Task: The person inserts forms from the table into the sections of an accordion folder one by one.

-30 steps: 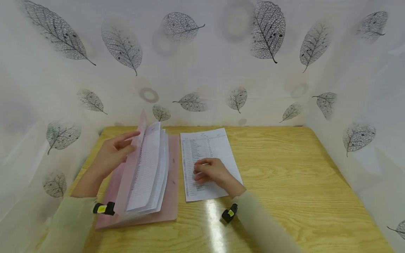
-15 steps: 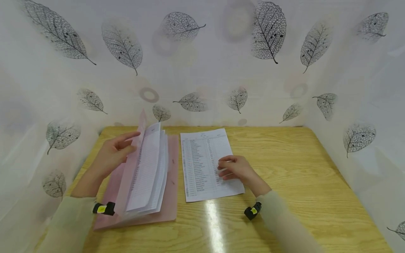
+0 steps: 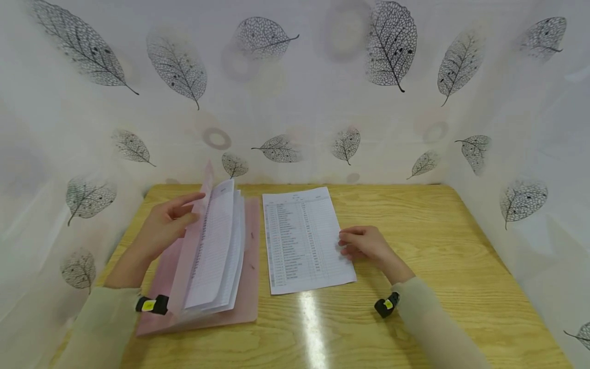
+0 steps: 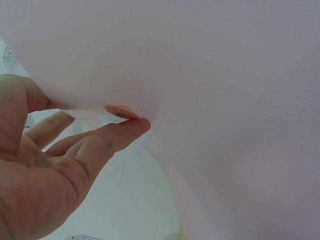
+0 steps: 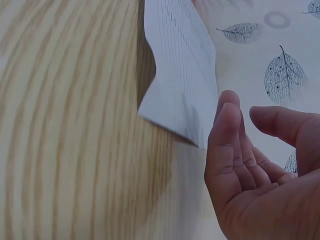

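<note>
A pink folder [image 3: 251, 302] lies partly open on the left of the table, with several white lined sheets [image 3: 212, 246] inside it standing at a slant. The folder's raised cover is held at its edge by my left hand [image 3: 161, 230], between thumb and fingers. In the left wrist view a small orange button [image 4: 121, 111] on the cover touches a fingertip. A printed sheet [image 3: 299, 241] with a table of rows lies right of the folder. My right hand [image 3: 369, 246] is at that sheet's right edge, its thumb apart from the loosely bent fingers, with nothing between them.
The wooden table [image 3: 442, 266] extends to the right of the sheet. A pale curtain [image 3: 295, 102] printed with leaves encloses the back and both sides. In the right wrist view, the sheet's near corner is lifted slightly off the wood.
My right hand has moved right, from over the middle of the printed sheet to its right edge. My left hand and the folder have stayed in place.
</note>
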Action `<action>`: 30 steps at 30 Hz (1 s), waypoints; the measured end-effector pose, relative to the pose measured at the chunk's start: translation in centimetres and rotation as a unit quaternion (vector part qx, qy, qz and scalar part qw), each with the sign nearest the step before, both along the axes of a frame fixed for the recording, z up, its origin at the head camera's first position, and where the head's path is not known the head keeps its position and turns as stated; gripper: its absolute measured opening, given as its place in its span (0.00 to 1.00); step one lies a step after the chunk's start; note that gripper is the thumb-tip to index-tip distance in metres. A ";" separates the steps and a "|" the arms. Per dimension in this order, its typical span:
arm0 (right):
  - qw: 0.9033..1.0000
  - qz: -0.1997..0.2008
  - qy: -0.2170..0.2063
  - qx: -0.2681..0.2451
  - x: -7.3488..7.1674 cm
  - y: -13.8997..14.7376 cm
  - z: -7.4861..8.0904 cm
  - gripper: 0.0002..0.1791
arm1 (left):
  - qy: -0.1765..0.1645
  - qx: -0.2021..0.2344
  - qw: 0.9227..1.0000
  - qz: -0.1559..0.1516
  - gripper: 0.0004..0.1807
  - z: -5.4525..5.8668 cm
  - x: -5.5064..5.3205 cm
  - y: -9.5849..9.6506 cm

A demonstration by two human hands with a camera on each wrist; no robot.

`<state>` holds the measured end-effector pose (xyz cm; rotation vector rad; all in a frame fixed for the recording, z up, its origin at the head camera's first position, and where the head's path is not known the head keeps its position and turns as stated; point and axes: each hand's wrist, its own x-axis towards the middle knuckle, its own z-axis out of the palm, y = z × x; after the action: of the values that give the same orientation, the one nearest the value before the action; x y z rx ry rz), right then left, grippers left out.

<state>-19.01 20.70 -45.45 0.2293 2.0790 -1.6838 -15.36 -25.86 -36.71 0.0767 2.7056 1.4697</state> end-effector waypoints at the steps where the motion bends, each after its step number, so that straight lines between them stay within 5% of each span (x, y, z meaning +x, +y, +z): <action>1: 1.000 -0.002 0.000 0.002 0.0 0.2 0.0 0.26 | 0.000 0.001 1.000 -0.001 0.28 0.0 0.0 0.0; 15: 0.999 0.012 -0.018 0.045 -0.4 2.6 -0.7 0.23 | -0.005 0.002 1.000 -0.004 0.29 -0.2 0.0 0.2; 30: 0.994 0.030 -0.022 0.102 0.0 1.9 -1.3 0.15 | -0.014 -0.007 1.000 -0.001 0.29 -0.4 0.0 0.0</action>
<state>-19.01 22.62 -46.78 0.2636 2.2030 -1.4186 -15.37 -25.81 -37.10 0.0586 2.6922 1.4413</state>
